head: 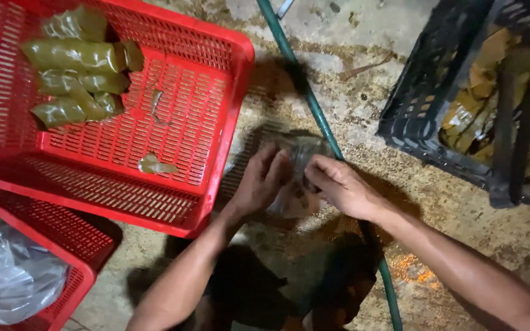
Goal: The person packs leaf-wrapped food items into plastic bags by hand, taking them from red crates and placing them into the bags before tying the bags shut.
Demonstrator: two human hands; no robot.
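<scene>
Both hands meet on a clear plastic bag (299, 175) held just right of the red crate (216, 122), above the concrete floor (363, 92); the left hand (264, 181) cups its near side, fingers curled on the film; the right hand (338, 184) pinches its upper edge. The step in hand looks like working the bag open or loose; its contents are blurred. A next move would call for a firm pinch on thin, slippery film. Green leaf-wrapped bundles (75, 67) lie in the red crate's far corner; a green hose (314, 110) runs right of the crate, a black crate (461, 104) further right.
</scene>
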